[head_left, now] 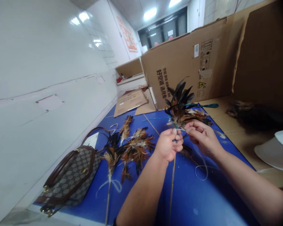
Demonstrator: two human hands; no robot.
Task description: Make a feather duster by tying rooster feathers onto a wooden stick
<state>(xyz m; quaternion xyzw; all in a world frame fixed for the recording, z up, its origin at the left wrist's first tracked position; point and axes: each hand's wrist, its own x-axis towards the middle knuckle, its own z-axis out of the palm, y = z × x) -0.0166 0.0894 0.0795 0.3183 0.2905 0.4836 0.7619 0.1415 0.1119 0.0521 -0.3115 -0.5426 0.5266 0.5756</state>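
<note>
My left hand (169,142) is closed around the base of a feather duster (179,102), whose dark green-black and brown feathers point up and away. The thin stick (172,185) runs down below this fist over the blue table. My right hand (202,138), just beside it, pinches a thin white strip (181,129) that stretches across to the left fist. A clear loop of strip (204,172) hangs down under the right hand. Teal string shows at the feather base, partly hidden by the fingers.
Left on the blue table (193,201) lie loose feather bundles (138,146) and another feather duster (110,157) tied with white strip. A patterned handbag (80,175) stands by the wall. Large cardboard (179,69) rises behind; a white cap (275,150) lies right, near dark feathers (254,121).
</note>
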